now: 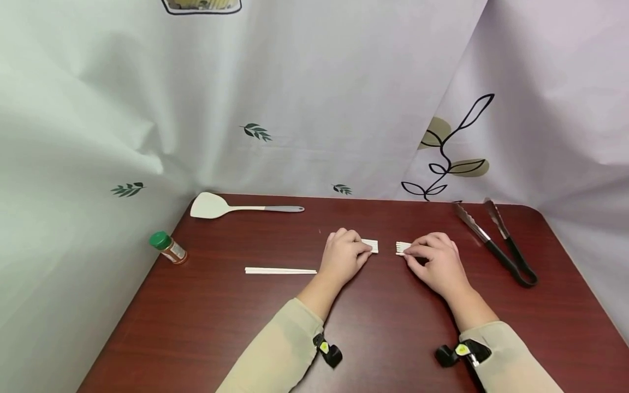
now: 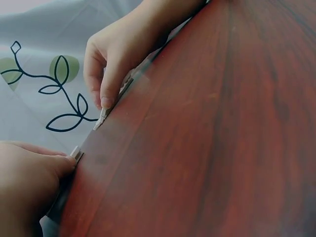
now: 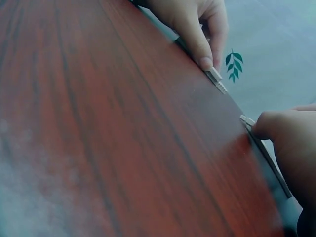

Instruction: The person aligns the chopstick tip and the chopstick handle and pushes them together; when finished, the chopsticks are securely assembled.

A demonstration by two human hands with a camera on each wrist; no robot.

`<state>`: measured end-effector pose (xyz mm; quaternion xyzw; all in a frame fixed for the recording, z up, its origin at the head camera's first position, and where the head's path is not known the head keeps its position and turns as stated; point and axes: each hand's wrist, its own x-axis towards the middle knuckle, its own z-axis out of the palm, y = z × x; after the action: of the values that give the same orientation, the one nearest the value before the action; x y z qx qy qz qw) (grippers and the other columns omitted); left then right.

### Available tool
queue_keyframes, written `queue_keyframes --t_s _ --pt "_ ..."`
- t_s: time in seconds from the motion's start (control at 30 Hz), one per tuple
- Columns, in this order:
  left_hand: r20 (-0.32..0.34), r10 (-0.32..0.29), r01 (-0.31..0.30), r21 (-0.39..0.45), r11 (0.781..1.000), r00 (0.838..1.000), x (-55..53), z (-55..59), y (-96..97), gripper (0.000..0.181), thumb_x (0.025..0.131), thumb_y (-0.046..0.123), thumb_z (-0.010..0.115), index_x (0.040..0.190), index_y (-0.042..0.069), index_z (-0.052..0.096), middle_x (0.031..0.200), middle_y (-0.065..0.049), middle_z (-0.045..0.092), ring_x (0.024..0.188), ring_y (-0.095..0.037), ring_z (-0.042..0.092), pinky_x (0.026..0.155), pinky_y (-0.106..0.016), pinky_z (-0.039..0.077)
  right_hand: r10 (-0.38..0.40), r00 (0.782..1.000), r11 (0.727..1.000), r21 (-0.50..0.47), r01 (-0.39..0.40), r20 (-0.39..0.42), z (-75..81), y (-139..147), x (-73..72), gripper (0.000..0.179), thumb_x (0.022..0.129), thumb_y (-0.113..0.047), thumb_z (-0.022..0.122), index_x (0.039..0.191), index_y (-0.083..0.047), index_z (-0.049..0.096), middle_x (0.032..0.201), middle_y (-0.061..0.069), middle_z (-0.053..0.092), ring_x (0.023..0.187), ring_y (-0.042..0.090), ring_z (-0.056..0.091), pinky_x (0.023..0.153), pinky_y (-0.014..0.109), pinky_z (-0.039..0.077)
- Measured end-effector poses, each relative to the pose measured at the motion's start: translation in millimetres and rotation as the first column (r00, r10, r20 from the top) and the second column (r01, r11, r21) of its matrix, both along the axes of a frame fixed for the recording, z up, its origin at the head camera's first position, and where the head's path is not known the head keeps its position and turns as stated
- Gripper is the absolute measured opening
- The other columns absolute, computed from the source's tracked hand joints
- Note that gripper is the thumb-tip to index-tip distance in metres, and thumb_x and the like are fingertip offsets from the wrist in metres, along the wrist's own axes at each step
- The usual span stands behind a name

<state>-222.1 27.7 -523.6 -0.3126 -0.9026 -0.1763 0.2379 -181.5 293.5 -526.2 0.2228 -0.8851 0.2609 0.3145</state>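
Between its thumb and fingers my left hand (image 1: 341, 254) pinches a small flat white piece (image 1: 372, 245) marked with fine parallel lines. To its right, my right hand (image 1: 434, 262) pinches another small white piece (image 1: 402, 248), whose end has several narrow teeth. A short gap of table separates the two pieces, and both lie at or just over the tabletop. The left wrist view has my left hand (image 2: 29, 177) near and the right hand (image 2: 118, 64) beyond. What kind of pieces these are I cannot tell; fingers cover much of each.
Left of my left hand lie white chopsticks (image 1: 280, 271). A white spatula (image 1: 211, 206) with a grey handle rests along the back edge, and a green-capped spice jar (image 1: 169, 248) stands at the left edge. Black-handled tongs (image 1: 498, 245) lie at the right. Printed cloth (image 1: 319, 98) hangs behind.
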Motion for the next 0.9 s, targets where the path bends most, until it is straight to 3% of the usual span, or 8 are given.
queue_keyframes --t_s 0.33,0.7,0.9 --pt "-0.012 -0.003 0.003 -0.013 1.0 1.0 1.4 2.0 0.8 0.006 0.09 0.034 0.087 0.096 0.034 0.088 0.092 0.012 0.066 0.089 -0.014 0.057 0.081 -0.034 0.045 -0.033 0.999 0.999 0.011 0.033 0.007 -1.4 0.6 0.5 0.012 0.077 -0.007 0.088 0.085 -0.014 0.085 0.09 0.002 0.073 0.098 0.037 0.06 0.078 0.058 0.042" --pt "0.046 0.028 -0.027 -0.02 0.999 0.999 1.7 2.2 1.9 0.009 0.092 0.04 0.086 0.1 0.036 0.088 0.094 0.014 0.067 0.09 -0.013 0.057 0.082 -0.034 0.045 -0.047 0.999 0.999 0.013 0.047 0.015 -3.6 1.0 0.6 0.012 0.076 -0.007 0.089 0.085 -0.014 0.085 0.09 0.003 0.073 0.097 0.037 0.06 0.077 0.058 0.043" --pt "0.042 0.028 -0.027 -0.023 0.999 0.999 1.8 2.4 1.9 0.009 0.091 0.04 0.086 0.099 0.036 0.088 0.094 0.014 0.068 0.09 -0.013 0.057 0.082 -0.034 0.046 -0.057 0.997 0.998 0.019 0.056 0.047 -3.5 0.4 1.3 0.016 0.077 -0.005 0.093 0.087 -0.015 0.085 0.092 0.003 0.073 0.1 0.035 0.06 0.08 0.058 0.043"
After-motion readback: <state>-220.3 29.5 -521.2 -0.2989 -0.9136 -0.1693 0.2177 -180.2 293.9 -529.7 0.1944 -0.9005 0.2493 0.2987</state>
